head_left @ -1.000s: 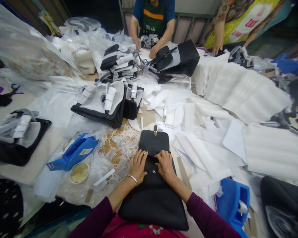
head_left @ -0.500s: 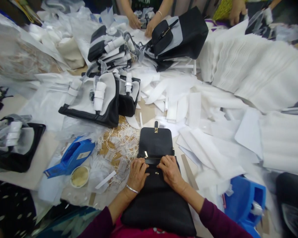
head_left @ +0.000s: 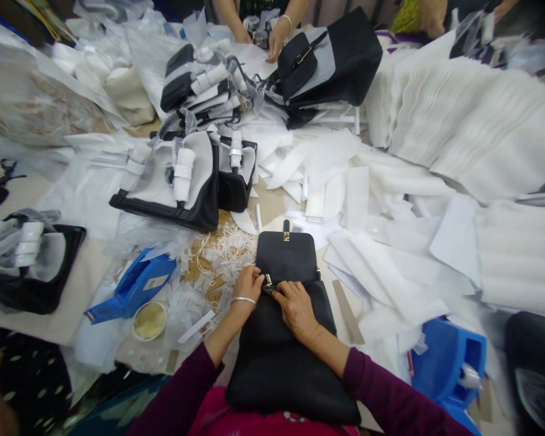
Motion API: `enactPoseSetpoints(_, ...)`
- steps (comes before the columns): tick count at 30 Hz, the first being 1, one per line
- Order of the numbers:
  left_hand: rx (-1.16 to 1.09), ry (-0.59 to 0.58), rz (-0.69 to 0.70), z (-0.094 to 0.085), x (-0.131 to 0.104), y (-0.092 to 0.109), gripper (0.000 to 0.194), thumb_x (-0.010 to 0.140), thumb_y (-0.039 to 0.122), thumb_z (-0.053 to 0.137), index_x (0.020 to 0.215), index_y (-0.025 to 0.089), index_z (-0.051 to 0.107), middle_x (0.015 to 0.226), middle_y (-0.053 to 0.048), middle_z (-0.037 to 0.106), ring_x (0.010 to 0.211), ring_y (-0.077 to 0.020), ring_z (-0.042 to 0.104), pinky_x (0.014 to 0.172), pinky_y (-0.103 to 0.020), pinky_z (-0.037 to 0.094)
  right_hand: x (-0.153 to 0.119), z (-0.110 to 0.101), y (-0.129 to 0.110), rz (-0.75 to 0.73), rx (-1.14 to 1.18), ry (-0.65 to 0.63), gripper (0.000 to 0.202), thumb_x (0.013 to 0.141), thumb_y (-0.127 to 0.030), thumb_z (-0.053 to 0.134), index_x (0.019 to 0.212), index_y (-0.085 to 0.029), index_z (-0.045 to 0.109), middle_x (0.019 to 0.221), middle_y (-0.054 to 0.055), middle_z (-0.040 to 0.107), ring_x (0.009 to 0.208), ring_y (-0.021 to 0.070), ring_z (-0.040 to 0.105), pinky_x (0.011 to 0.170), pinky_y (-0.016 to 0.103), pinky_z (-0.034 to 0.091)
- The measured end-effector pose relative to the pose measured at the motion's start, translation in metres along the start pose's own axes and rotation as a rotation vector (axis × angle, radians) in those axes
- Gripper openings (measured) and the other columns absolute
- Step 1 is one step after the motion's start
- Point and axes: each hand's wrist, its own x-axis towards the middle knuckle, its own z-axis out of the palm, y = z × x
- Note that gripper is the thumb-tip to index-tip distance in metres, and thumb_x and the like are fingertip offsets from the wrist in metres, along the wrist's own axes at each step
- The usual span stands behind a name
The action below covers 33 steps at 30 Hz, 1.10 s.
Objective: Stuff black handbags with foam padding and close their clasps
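Note:
A black bag (head_left: pixel 290 363) lies at the table's front edge and over my lap, its flap (head_left: pixel 285 257) folded away from me with a gold clasp at the tip. My left hand (head_left: pixel 246 289) is at the left end of the opening, fingers bent together beside a gold zipper pull (head_left: pixel 268 280); what they grip is too small to tell. My right hand (head_left: pixel 297 309) pinches the bag's edge near the middle of the opening, just right of the pull.
Blue tape dispensers (head_left: pixel 138 287) stand left and right. Near the left one are a small tub (head_left: pixel 149 321) and a heap of tags with strings (head_left: pixel 222 260). Wrapped black bags (head_left: pixel 172 181) and white sheets (head_left: pixel 390 266) lie beyond. Another person's hands (head_left: pixel 279 36) work across the table.
My left hand has moved up and slightly left, to beside the zipper pull. My right hand has shifted left along the opening. The person's hands opposite have moved a little.

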Motion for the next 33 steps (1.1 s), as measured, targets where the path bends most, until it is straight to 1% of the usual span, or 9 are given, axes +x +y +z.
enactPoseSetpoints(2,0.118,-0.133,-0.122,0.004,0.016,0.006,0.013,0.076,0.026,0.063,0.082,0.017,0.056,0.076,-0.003,0.061,0.072,-0.0172,0.058,0.07,-0.03,0.044,-0.001,0.001,0.001,-0.014,-0.025,0.009,0.029,0.092,-0.014,0.039,0.102,-0.02,0.066,0.096,0.009,0.057,0.086,0.0203,0.046,0.074,0.036,0.034)
enactPoseSetpoints(4,0.23,-0.208,-0.157,0.008,0.025,0.014,0.021,0.07,0.03,0.07,0.077,0.018,0.055,0.07,-0.001,0.061,0.067,-0.0172,0.058,0.064,-0.029,0.041,-0.002,0.002,0.002,-0.021,-0.046,0.012,0.029,0.092,-0.014,0.039,0.102,-0.019,0.066,0.097,0.009,0.058,0.087,0.0207,0.046,0.075,0.036,0.035)
enactPoseSetpoints(8,0.268,-0.182,-0.097,0.011,0.026,0.021,0.021,0.064,0.016,0.07,0.072,0.02,0.051,0.064,0.003,0.057,0.063,-0.0145,0.055,0.06,-0.025,0.035,-0.001,0.005,0.003,-0.025,-0.075,0.009,0.028,0.093,-0.016,0.039,0.099,-0.018,0.066,0.096,0.009,0.059,0.086,0.021,0.046,0.075,0.036,0.035)
enactPoseSetpoints(18,0.041,-0.055,-0.006,0.021,0.025,-0.002,0.023,0.061,0.005,0.061,0.068,0.02,0.044,0.058,0.007,0.048,0.055,-0.0099,0.047,0.057,-0.022,0.034,0.0,0.004,0.004,0.011,-0.049,-0.004,0.028,0.091,-0.011,0.042,0.1,-0.021,0.066,0.092,0.008,0.058,0.085,0.0204,0.046,0.075,0.035,0.034)
enactPoseSetpoints(22,-0.047,-0.151,-0.036,0.017,0.03,-0.006,0.018,0.063,0.005,0.058,0.066,0.019,0.047,0.057,0.006,0.049,0.057,-0.011,0.05,0.059,-0.022,0.039,0.003,0.008,0.008,0.054,0.01,0.006,0.021,0.091,-0.014,0.044,0.095,-0.021,0.064,0.089,0.006,0.058,0.082,0.0197,0.048,0.076,0.034,0.034)
enactPoseSetpoints(26,-0.001,-0.247,0.003,0.003,0.033,-0.007,0.012,0.075,0.009,0.05,0.068,0.018,0.055,0.064,0.001,0.056,0.067,-0.0138,0.055,0.07,-0.027,0.045,0.011,0.011,0.007,0.159,0.062,0.069,0.023,0.089,-0.015,0.047,0.11,-0.018,0.056,0.091,0.007,0.058,0.085,0.0209,0.048,0.077,0.034,0.035)
enactPoseSetpoints(28,0.137,-0.19,0.05,-0.003,0.03,-0.004,0.019,0.082,0.015,0.047,0.064,0.017,0.055,0.068,-0.002,0.056,0.072,-0.0165,0.055,0.076,-0.031,0.045,0.014,0.01,0.005,0.193,0.049,0.103,0.027,0.088,-0.014,0.048,0.113,-0.02,0.053,0.095,0.007,0.057,0.089,0.0219,0.047,0.078,0.034,0.034)
enactPoseSetpoints(30,0.235,-0.078,0.133,-0.006,0.021,0.001,0.022,0.084,0.017,0.045,0.065,0.017,0.055,0.074,-0.005,0.055,0.077,-0.0194,0.054,0.079,-0.035,0.045,0.015,0.009,0.004,0.2,0.018,0.124,0.022,0.087,-0.015,0.05,0.106,-0.022,0.057,0.097,0.007,0.055,0.091,0.0227,0.045,0.078,0.035,0.034)
enactPoseSetpoints(33,0.189,0.056,0.362,-0.003,-0.001,0.012,0.014,0.083,0.013,0.044,0.08,0.018,0.056,0.086,-0.007,0.055,0.088,-0.0217,0.053,0.083,-0.038,0.045,0.015,0.011,0.004,0.225,-0.017,0.152,0.013,0.085,-0.017,0.053,0.094,-0.023,0.06,0.097,0.006,0.052,0.09,0.0227,0.042,0.076,0.035,0.032)
